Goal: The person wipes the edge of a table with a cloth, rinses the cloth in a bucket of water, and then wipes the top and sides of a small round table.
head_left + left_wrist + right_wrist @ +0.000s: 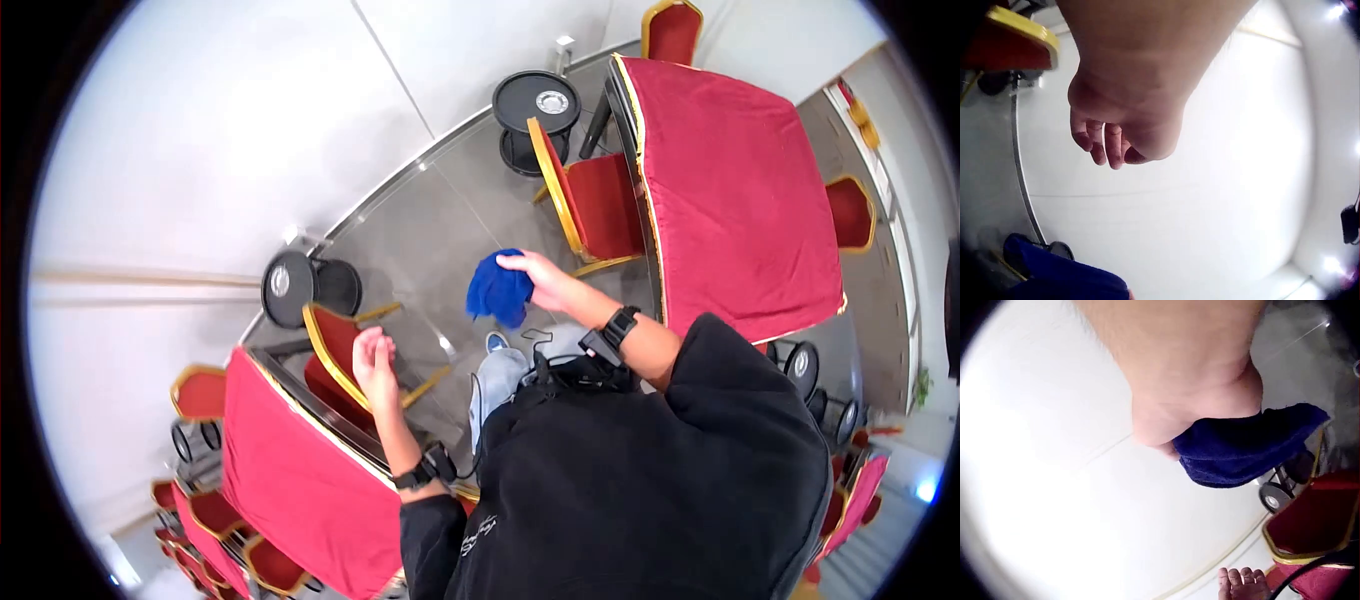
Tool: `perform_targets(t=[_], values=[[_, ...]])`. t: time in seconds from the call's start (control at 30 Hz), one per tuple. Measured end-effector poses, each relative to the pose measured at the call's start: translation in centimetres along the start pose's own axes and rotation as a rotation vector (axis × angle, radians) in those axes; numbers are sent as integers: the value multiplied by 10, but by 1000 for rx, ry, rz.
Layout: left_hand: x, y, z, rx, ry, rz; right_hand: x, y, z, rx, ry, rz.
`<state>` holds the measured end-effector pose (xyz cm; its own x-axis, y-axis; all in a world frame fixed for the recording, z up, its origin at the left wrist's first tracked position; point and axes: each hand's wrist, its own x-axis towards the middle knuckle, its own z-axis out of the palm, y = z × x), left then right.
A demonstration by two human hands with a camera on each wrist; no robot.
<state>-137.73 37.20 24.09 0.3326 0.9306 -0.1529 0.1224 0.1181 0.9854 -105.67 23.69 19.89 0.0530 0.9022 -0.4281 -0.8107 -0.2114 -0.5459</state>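
A crumpled blue cloth (499,291) hangs from my right hand (546,281), whose thumb lies over its upper edge. In the right wrist view the cloth (1241,450) droops in folds below the palm, and most of the fingers are hidden behind it. My left hand (374,366) is held up in the air to the left, apart from the cloth. Its fingers hang loosely bent with nothing in them, as the left wrist view of the hand (1125,122) also shows. The cloth (1072,278) appears at the bottom of that view.
Tables with red cloths stand to the right (740,200) and lower left (300,480). Red chairs with gold frames, one at the right table (600,205) and one at the left (335,360), flank the grey floor. Black round-topped trolleys (535,100) line the white wall (250,130).
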Motion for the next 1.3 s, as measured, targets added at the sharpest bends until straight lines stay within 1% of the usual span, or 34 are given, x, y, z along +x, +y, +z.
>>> perform_targets(t=[0.03,0.07,0.1,0.13,0.2,0.27,0.3,0.33,0.37,0.4,0.43,0.47,0.5,0.53,0.57,0.6,0.63,0.67,0.73,0.77,0.83,0.87,0.9,0.93,0.97,1.0,1.03,1.07,1.1,1.13,1.17,1.23,1.27,1.3], values=[[39,28,21,52,-26,-43,18,-21,8,12,46,-30],[88,36,33,37,-117,-12,39,-46,15,27,93,-62],[131,46,47,71,-167,-11,63,-66,8,16,62,-96],[171,58,66,103,-221,-4,83,-87,11,70,61,-119],[245,64,98,171,-318,-24,110,-140,17,163,59,-171],[314,56,133,208,-330,-41,141,-194,10,269,25,-190],[346,49,149,240,-341,-4,163,-212,-2,315,19,-208],[374,42,162,280,-344,26,182,-224,-15,369,9,-216],[407,36,175,320,-344,66,205,-240,-29,399,-3,-171],[447,23,200,344,-365,80,236,-247,-49,484,-85,-180],[485,8,211,381,-392,97,269,-268,-73,446,-62,-206],[500,20,216,454,-435,75,285,-268,-77,459,-19,-214],[518,24,230,472,-464,33,299,-269,-86,433,69,-225],[539,29,235,535,-527,-10,315,-287,-99,384,153,-246],[569,29,261,566,-603,-29,333,-292,-115,299,342,-236],[588,27,283,591,-665,-53,350,-292,-126,256,653,-247],[607,30,302,604,-700,-121,362,-290,-146,105,798,-258],[626,33,322,630,-753,-136,369,-289,-168,-44,947,-255],[676,26,374,680,-862,-168,385,-295,-212,-236,1256,-219],[697,16,402,673,-874,-151,389,-298,-235,-338,1403,-188],[731,-14,450,660,-897,-117,392,-303,-274,-343,1525,-106],[744,-39,473,642,-899,-100,394,-305,-293,-328,1573,-47],[774,-94,486,576,-945,-25,407,-298,-313,-353,1628,-46],[793,-126,506,620,-980,-69,425,-283,-341,-375,1694,-43],[807,-159,529,649,-1012,-110,437,-286,-365,-413,1764,-45],[820,-195,550,679,-1030,-152,450,-282,-384,-366,1753,28],[826,-220,569,774,-1061,-15,466,-274,-408,-307,1748,64],[833,-242,581,818,-1090,-4,483,-262,-425,-245,1733,112],[841,-267,593,853,-1117,3,501,-250,-438,-307,1806,186],[842,-279,606,896,-1132,14,521,-238,-444,-372,1861,256],[844,-299,619,945,-1114,140,536,-230,-457,-440,1916,319],[846,-334,641,1036,-1086,398,554,-214,-485,-381,1956,83],[845,-339,655,1027,-1103,347,557,-205,-490,-349,1971,-26],[845,-338,677,1012,-1119,297,557,-206,-491,-425,2007,-19]])
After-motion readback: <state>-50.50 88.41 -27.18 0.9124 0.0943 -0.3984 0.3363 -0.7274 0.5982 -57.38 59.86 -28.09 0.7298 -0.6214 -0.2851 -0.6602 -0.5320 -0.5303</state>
